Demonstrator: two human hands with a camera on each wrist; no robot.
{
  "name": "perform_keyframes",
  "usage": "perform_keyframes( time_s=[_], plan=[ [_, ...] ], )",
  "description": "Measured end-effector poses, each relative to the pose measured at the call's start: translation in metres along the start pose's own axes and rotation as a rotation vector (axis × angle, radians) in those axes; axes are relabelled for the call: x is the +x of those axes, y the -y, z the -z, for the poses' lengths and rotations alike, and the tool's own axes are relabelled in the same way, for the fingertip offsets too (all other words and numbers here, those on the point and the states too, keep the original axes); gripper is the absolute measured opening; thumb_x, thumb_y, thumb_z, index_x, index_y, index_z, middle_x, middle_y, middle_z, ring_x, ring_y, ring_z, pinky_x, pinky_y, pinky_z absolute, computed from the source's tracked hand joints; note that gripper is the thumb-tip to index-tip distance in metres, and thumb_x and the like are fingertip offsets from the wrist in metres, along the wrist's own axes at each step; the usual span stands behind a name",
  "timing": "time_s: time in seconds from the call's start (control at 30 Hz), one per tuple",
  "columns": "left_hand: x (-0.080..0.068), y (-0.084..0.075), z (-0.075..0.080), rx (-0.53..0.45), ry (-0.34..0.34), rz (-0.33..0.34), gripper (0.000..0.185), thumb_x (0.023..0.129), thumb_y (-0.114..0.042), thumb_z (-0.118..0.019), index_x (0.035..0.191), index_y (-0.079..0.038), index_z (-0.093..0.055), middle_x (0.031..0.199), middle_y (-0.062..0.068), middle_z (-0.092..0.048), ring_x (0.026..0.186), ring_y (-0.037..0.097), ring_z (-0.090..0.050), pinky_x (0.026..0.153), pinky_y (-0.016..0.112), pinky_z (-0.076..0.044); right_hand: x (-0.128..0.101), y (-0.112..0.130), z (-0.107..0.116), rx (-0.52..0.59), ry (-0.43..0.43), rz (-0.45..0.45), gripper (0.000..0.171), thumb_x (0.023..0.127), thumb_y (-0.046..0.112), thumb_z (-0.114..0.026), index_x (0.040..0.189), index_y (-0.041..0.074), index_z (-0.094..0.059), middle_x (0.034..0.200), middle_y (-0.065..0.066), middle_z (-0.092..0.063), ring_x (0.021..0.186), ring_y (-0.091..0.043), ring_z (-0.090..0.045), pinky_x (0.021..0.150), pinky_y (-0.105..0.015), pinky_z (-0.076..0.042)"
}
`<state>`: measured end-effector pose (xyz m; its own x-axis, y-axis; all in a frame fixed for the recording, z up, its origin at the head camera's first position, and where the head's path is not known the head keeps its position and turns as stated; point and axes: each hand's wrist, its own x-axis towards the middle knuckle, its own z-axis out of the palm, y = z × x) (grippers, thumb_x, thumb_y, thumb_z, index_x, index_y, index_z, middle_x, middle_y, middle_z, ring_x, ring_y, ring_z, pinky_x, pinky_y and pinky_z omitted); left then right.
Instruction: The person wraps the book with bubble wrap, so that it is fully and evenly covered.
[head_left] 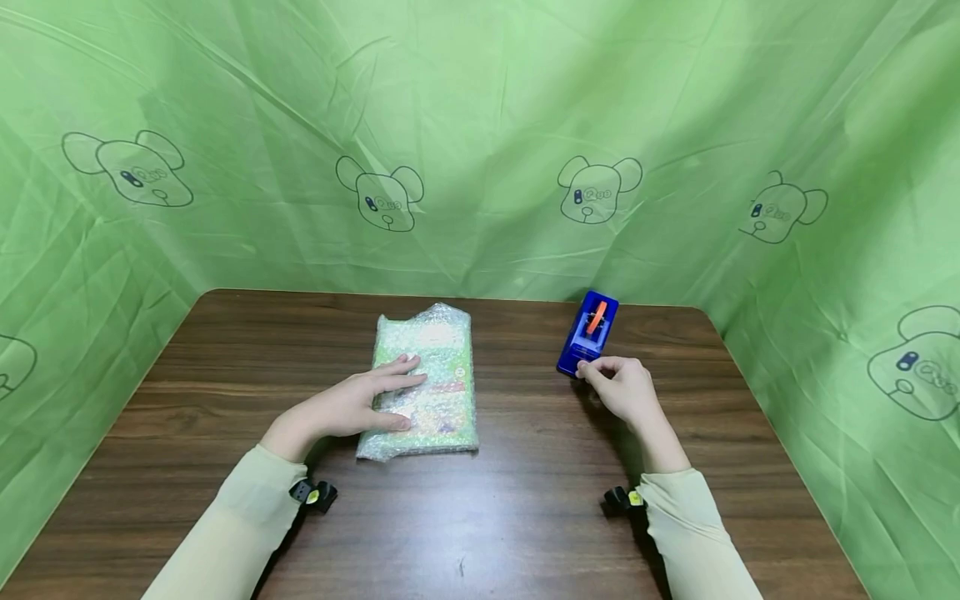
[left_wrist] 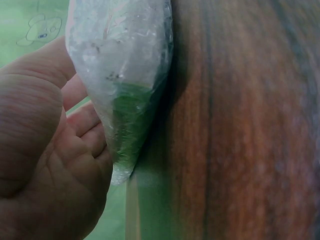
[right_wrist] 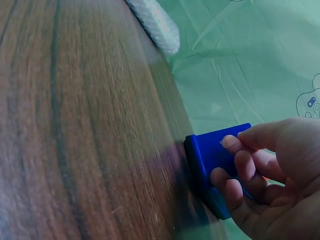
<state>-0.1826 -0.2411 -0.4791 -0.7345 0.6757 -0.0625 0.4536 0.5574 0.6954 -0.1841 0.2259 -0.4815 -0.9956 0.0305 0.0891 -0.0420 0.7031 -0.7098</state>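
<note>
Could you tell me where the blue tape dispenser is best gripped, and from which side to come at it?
Probably the near end of the blue tape dispenser, approached from the person's side of the table. It lies lengthwise away from the person, with narrow flat side walls that fingers can span. The right hand already pinches that near end. The orange part on top is best left alone.

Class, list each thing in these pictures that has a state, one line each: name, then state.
Bubble-wrapped packet: flat on the table, wrapped.
Blue tape dispenser: on the table, its near end held.
Left hand: fingers straight, resting on the packet.
Right hand: fingers curled round the dispenser.
Table: bears both things.
</note>
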Motion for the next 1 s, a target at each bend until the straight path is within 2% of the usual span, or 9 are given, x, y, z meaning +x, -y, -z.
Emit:
perform_keyframes(
  time_s=[0.23, 0.37, 0.67, 1.0],
  plan=[
    [-0.0002, -0.0001, 0.0003, 0.0, -0.001, 0.003, 0.076, 0.101, -0.04, -0.081, 0.166, -0.017, -0.05, 0.182, 0.005, -0.022, 0.169, 0.033, -0.014, 0.131, 0.064, -0.023, -0.0005, 0.004, -0.0016, -0.091, -0.046, 0.058, 0.028, 0.107, 0.028, -0.072, 0.091, 0.01, -0.086, 0.086, -0.003, -0.076, 0.078, -0.024, -0.063, 0.072, -0.038, -0.048],
    [0.0006, 0.0003, 0.0001, -0.003, 0.005, 0.005, 0.076, 0.1, -0.039, -0.082, 0.166, -0.017, -0.05, 0.182, 0.004, -0.022, 0.169, 0.032, -0.013, 0.131, 0.064, -0.023, -0.0014, 0.0049, -0.0013, -0.095, -0.054, 0.063, 0.028, 0.106, 0.028, -0.072, 0.09, 0.01, -0.085, 0.092, -0.006, -0.078, 0.08, -0.024, -0.064, 0.073, -0.039, -0.048],
    [0.001, 0.0002, -0.0007, -0.015, 0.0, 0.007, 0.077, 0.1, -0.039, -0.083, 0.166, -0.017, -0.05, 0.182, 0.003, -0.023, 0.169, 0.032, -0.014, 0.131, 0.064, -0.024, -0.0026, 0.0064, 0.0006, -0.105, -0.068, 0.109, 0.027, 0.106, 0.025, -0.072, 0.085, 0.011, -0.083, 0.089, -0.007, -0.075, 0.073, -0.021, -0.061, 0.069, -0.039, -0.047],
    [0.0007, 0.0004, -0.0011, -0.01, -0.009, 0.009, 0.077, 0.099, -0.041, -0.083, 0.166, -0.018, -0.051, 0.182, 0.002, -0.024, 0.169, 0.032, -0.014, 0.131, 0.064, -0.024, -0.002, 0.0064, -0.0001, -0.116, -0.076, 0.104, 0.028, 0.106, 0.025, -0.073, 0.083, 0.012, -0.081, 0.078, -0.003, -0.071, 0.068, -0.017, -0.065, 0.072, -0.04, -0.052]
  ],
)
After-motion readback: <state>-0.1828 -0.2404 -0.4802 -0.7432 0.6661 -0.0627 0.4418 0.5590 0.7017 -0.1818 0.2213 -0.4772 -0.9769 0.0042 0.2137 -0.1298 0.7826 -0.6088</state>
